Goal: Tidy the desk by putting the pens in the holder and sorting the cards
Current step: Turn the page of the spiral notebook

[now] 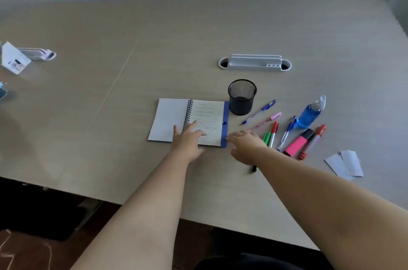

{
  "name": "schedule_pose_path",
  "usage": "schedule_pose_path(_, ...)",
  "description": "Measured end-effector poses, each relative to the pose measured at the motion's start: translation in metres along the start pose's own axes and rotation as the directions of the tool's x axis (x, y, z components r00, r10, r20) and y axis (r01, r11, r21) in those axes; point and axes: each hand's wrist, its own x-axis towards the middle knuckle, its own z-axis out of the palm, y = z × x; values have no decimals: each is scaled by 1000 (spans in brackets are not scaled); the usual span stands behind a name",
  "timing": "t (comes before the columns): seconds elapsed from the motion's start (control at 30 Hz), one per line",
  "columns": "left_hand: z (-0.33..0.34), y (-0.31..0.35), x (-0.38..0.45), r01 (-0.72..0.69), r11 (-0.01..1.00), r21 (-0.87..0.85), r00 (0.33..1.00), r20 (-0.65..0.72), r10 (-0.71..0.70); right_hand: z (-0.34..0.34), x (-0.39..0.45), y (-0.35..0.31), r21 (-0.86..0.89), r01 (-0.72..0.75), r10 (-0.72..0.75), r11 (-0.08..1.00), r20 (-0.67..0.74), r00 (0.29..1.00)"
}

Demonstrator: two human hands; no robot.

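Observation:
A black mesh pen holder (pixel 242 97) stands empty behind an open spiral notebook (pixel 189 120). Right of it lie several pens and markers: a blue pen (pixel 259 111), a pink pen (pixel 266 120), a red pen (pixel 273 134), a green marker (pixel 267 138), another blue pen (pixel 287 132), a pink highlighter (pixel 298 142) and an orange marker (pixel 313 140). White cards (pixel 345 163) lie at the right. My left hand (pixel 187 140) rests flat on the notebook's lower page, fingers apart. My right hand (pixel 246 146) hovers open beside the notebook's blue cover edge; a black pen tip (pixel 254 168) shows under my wrist.
A blue spray bottle (pixel 310 113) lies among the pens. A grey cable tray (pixel 255 63) is set into the desk behind the holder. At the far left sit a white card (pixel 14 59) and a pale holder (pixel 38 54). The desk's front edge runs below my forearms.

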Motion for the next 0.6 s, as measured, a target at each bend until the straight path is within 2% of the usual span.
schedule_pose_path(0.07, -2, -12, 5, -22, 1000, 22, 998, -57, 23, 6, 2, -2, -76, 24, -24, 997, -8, 1000)
schedule_pose_path(0.2, 2, -32, 16, -88, 995, -56, 995, -41, 86, 22, -6, -3, -153, 19, -16, 988, 22, 1000)
schedule_pose_path(0.33, -3, -42, 34, -178, 980, -93, 984, -32, 176, 24, -6, -5, -123, -6, 10, 992, 36, 999)
schedule_pose_path(0.5, -8, -45, 49, -313, 948, -50, 945, 83, 316, 26, -5, -7, -92, -42, 43, 995, 11, 999)
schedule_pose_path(0.6, -2, -49, 47, -373, 927, -36, 926, 52, 374, 28, -4, -7, -57, -62, 63, 996, 4, 998)
